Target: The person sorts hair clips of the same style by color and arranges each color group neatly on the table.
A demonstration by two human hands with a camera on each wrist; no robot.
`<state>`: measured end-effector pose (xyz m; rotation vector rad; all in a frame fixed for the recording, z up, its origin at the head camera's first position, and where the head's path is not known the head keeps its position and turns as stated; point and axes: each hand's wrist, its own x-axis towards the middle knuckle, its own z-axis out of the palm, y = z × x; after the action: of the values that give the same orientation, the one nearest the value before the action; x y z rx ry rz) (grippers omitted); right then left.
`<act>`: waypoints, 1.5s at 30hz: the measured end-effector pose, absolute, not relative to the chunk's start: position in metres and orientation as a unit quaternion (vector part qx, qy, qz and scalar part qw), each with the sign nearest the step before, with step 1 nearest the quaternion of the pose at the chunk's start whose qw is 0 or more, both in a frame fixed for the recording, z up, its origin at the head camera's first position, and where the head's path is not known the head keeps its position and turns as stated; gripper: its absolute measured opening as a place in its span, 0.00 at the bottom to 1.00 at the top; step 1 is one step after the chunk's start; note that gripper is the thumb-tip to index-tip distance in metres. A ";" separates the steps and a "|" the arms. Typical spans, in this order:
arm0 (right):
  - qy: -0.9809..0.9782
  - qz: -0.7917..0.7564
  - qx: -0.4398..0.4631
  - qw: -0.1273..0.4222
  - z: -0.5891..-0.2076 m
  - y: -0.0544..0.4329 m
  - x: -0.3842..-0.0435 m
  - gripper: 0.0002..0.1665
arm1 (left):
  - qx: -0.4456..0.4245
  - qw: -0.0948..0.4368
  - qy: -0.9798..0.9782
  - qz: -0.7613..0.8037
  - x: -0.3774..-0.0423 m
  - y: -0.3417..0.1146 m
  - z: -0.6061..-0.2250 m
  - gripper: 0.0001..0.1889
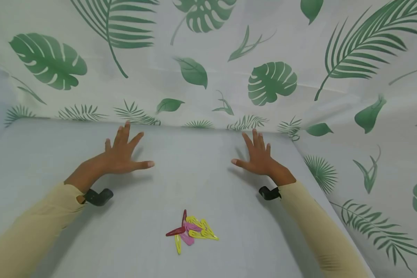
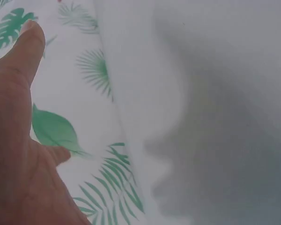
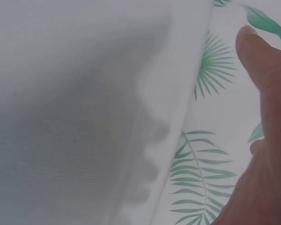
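In the head view my left hand is held above the white table at the left, fingers spread and nothing in it. My right hand mirrors it on the right, also spread and holding nothing. Between them and closer to me lies a small pile of snap hair clips. Two are dark red, such as this red hair clip; several are yellow, one yellow hair clip pointing toward me; a pink hair clip lies among them. The left wrist view shows the left thumb, the right wrist view the right thumb.
The white tabletop spreads under both arms, with hand shadows on it. Behind it and along the right side hangs a white cloth printed with green leaves. A dark wrist strap mount sits on the left wrist, another dark mount on the right.
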<state>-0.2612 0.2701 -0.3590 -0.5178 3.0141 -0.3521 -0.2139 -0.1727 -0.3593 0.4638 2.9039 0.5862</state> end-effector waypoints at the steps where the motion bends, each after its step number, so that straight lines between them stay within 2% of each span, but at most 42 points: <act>1: 0.975 -0.128 -0.178 0.022 -0.359 0.270 -0.261 0.62 | 0.168 0.059 0.963 0.201 -0.213 -0.171 -0.358 0.56; 4: 0.966 -0.165 -0.197 0.009 -0.359 0.271 -0.259 0.58 | 0.200 0.031 0.957 0.208 -0.210 -0.164 -0.354 0.53; 7: 0.959 -0.198 -0.203 0.014 -0.360 0.270 -0.254 0.51 | 0.221 0.027 0.951 0.216 -0.205 -0.156 -0.352 0.50; 13: 0.937 -0.262 -0.231 0.022 -0.362 0.263 -0.241 0.28 | 0.252 0.074 0.926 0.272 -0.199 -0.145 -0.352 0.37; 19: 0.920 -0.286 -0.266 0.014 -0.368 0.255 -0.227 0.18 | 0.261 0.098 0.912 0.301 -0.196 -0.135 -0.352 0.30; 28: 0.909 -0.315 -0.269 0.039 -0.365 0.245 -0.212 0.16 | 0.277 0.086 0.896 0.335 -0.189 -0.126 -0.354 0.25; 36: 0.894 -0.340 -0.283 0.069 -0.366 0.235 -0.198 0.18 | 0.268 0.109 0.886 0.364 -0.178 -0.114 -0.359 0.24; 45: 0.880 -0.354 -0.303 0.093 -0.370 0.226 -0.183 0.17 | 0.288 0.133 0.854 0.412 -0.164 -0.102 -0.366 0.20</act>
<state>-0.1826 0.2261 -0.3701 -0.8995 2.6112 -1.0496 -0.1639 -0.1020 -0.3656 0.8343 2.4783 1.1959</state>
